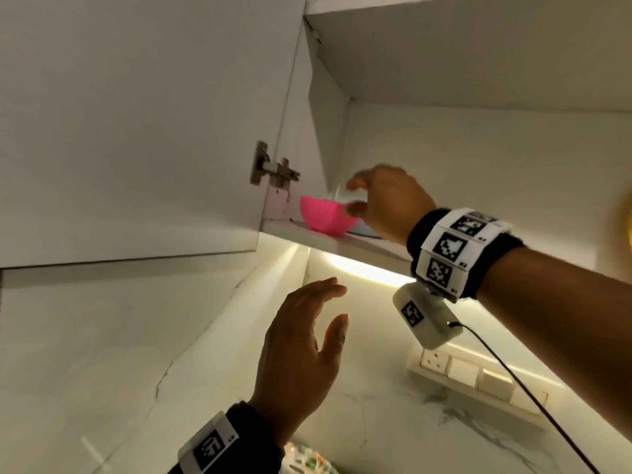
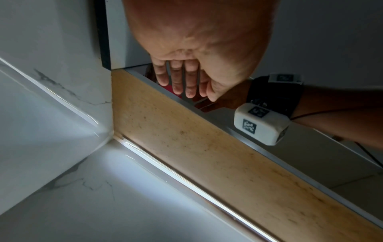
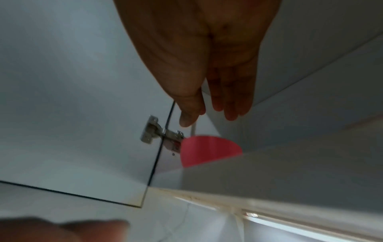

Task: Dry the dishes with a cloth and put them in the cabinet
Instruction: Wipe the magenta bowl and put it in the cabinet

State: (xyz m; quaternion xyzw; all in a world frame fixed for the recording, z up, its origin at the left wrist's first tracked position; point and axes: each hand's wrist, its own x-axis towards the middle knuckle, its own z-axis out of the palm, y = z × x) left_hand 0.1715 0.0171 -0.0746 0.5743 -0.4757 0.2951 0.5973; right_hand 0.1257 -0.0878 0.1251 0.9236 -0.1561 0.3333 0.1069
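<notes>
A pink bowl [image 1: 325,217] stands upright at the left end of the open cabinet's bottom shelf [image 1: 359,248], just inside the hinge. My right hand [image 1: 352,196] is inside the cabinet right beside the bowl, fingers loosely spread and holding nothing. In the right wrist view its fingers [image 3: 230,98] are straight and hang a little above the bowl [image 3: 207,150], with a gap between them. My left hand [image 1: 338,304] is raised below the shelf, open and empty. The left wrist view shows its fingers [image 2: 182,81] against the shelf's front edge.
The cabinet door [image 1: 136,131] stands open on the left, with its metal hinge [image 1: 270,169] close to the bowl. Something pale blue [image 1: 367,231] lies behind the bowl. A lit strip runs under the cabinet [image 2: 207,155]. A switch panel [image 1: 478,374] sits on the marble wall.
</notes>
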